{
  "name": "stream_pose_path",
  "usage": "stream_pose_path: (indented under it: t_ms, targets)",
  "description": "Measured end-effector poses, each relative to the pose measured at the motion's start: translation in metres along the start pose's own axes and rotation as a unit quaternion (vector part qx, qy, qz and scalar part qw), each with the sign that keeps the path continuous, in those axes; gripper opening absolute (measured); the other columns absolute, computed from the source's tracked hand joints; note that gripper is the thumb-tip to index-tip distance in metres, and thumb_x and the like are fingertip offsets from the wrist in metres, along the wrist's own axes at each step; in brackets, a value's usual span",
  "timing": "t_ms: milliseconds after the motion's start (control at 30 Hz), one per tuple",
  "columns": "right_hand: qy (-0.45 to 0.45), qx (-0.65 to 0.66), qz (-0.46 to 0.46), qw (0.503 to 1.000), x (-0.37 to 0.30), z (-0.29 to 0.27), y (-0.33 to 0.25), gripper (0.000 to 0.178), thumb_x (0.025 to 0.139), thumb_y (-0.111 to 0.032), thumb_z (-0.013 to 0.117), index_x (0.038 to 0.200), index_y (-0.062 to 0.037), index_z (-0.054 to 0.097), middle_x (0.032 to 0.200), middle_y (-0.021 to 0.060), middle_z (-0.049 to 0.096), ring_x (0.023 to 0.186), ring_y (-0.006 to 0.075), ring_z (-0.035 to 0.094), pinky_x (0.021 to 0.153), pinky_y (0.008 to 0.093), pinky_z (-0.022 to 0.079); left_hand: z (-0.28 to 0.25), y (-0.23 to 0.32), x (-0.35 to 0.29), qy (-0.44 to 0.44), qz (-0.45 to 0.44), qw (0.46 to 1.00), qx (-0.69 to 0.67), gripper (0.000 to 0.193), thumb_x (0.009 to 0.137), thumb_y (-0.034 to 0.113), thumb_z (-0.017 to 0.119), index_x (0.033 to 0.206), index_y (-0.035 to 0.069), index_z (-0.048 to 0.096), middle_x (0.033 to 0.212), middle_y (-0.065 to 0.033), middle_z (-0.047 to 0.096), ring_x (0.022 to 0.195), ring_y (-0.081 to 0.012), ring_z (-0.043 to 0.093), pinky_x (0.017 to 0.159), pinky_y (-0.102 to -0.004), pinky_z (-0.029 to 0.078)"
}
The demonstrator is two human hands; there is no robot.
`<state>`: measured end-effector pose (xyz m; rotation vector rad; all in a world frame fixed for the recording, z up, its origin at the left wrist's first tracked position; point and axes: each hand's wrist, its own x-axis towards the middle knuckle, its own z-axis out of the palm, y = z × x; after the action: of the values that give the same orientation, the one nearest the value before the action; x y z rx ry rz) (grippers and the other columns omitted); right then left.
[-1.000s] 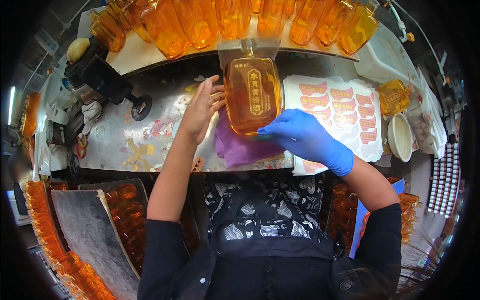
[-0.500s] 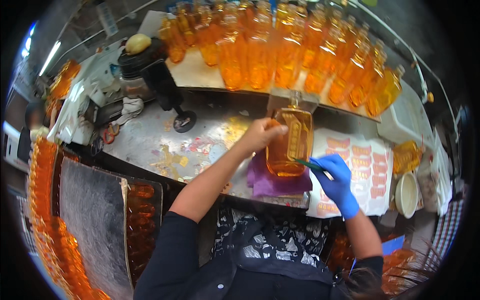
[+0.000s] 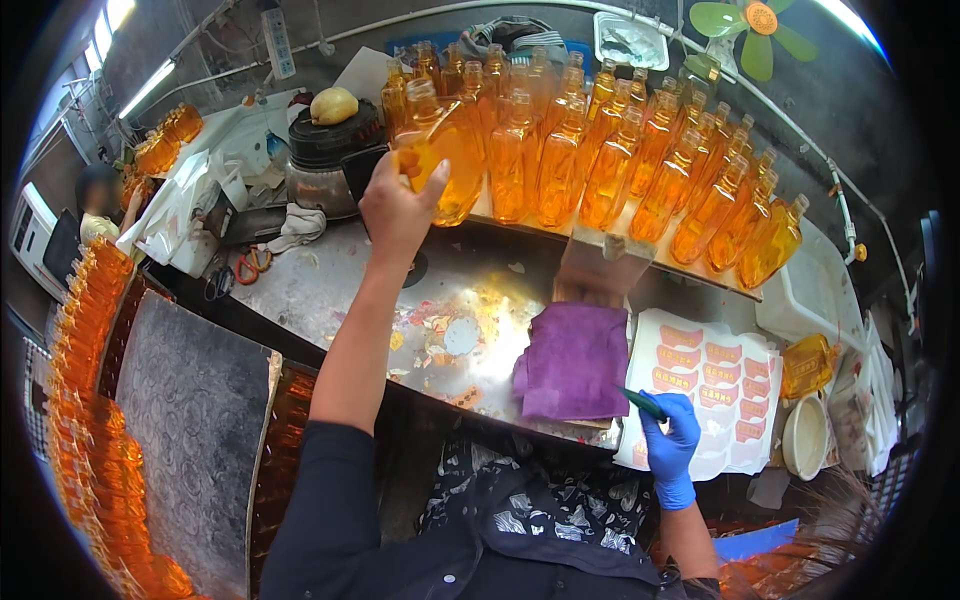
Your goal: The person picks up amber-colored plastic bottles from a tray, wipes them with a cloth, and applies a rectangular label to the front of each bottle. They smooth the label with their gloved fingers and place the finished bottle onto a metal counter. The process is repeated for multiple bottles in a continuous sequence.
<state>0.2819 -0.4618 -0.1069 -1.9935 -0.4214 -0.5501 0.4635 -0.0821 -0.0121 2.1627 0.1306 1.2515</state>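
Note:
My bare left hand (image 3: pixel 393 208) is raised at the far left end of the raised shelf, fingers wrapped round a flat amber glass bottle (image 3: pixel 458 168). It partly overlaps the standing bottles, so I cannot tell whether it touches the shelf. My right hand (image 3: pixel 670 440), in a blue glove, grips a slim green pointed tool (image 3: pixel 643 403), its tip beside a folded purple cloth (image 3: pixel 573 362). Under that hand lie white sheets of stickers (image 3: pixel 708 420), the stickers pink-red with gold marks.
Rows of amber bottles (image 3: pixel 612 170) stand on the shelf. Further left are a black-topped machine (image 3: pixel 325 150) and orange-handled scissors (image 3: pixel 250 266). A white bowl (image 3: pixel 804 438) and white bin (image 3: pixel 815 270) sit at right. A green fan (image 3: pixel 757 28) hangs above; another person (image 3: pixel 97 215) is far left.
My left hand has carried the bottle from over the purple cloth up and left to the shelf. The right hand with the green tool stays near the sticker sheets. The view has tilted upward.

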Motion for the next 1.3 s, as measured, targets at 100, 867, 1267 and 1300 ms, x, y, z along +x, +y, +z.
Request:
stream_pose_path:
  t_ms: [100,867,1267,1300]
  targets:
    - [-0.014,0.003,0.006,1.0,-0.005,0.005,-0.003,0.024,0.075,0.009,0.071,0.097,-0.0011,0.067,0.087,0.0053,0.06,0.076,0.0146,0.052,0.065,0.0257,0.041,0.032,-0.013,0.007,-0.018,0.013,0.998,0.052,0.044,0.078,0.044,0.072,0.097,0.005,0.063,0.084,-0.01,0.066,0.074,-0.0258,0.065,0.067,-0.0359,0.051]
    - [-0.241,0.216,-0.001,0.946,0.001,0.136,-0.064,0.013,0.087,0.003,0.057,0.1,0.0026,0.061,0.092,0.0034,0.055,0.082,0.0126,0.054,0.075,0.0244,0.043,-0.486,-0.183,-0.013,0.428,-0.093,0.805,0.401,0.05,0.071,0.019,0.068,0.113,-0.001,0.051,0.103,-0.0224,0.053,0.098,-0.0357,0.052,0.087,-0.0478,0.042]
    - [-0.257,0.363,0.254,0.859,0.003,0.109,-0.066,0.025,0.091,-0.015,0.059,0.112,-0.0008,0.061,0.108,0.0083,0.063,0.095,0.0162,0.06,0.085,0.0307,0.049,-0.62,-0.323,-0.072,0.348,-0.289,0.781,0.431,0.054,0.076,0.021,0.066,0.122,0.001,0.044,0.119,-0.0199,0.047,0.109,-0.0344,0.05,0.093,-0.047,0.042]
    - [-0.211,0.461,0.323,0.799,0.0,0.1,-0.061,0.024,0.093,-0.02,0.057,0.105,-0.0002,0.062,0.102,0.008,0.065,0.09,0.0165,0.061,0.082,0.0305,0.05,-0.601,-0.334,-0.059,0.344,-0.292,0.789,0.418,0.054,0.077,0.022,0.065,0.123,0.002,0.043,0.121,-0.0195,0.047,0.11,-0.0341,0.049,0.094,-0.0468,0.042]
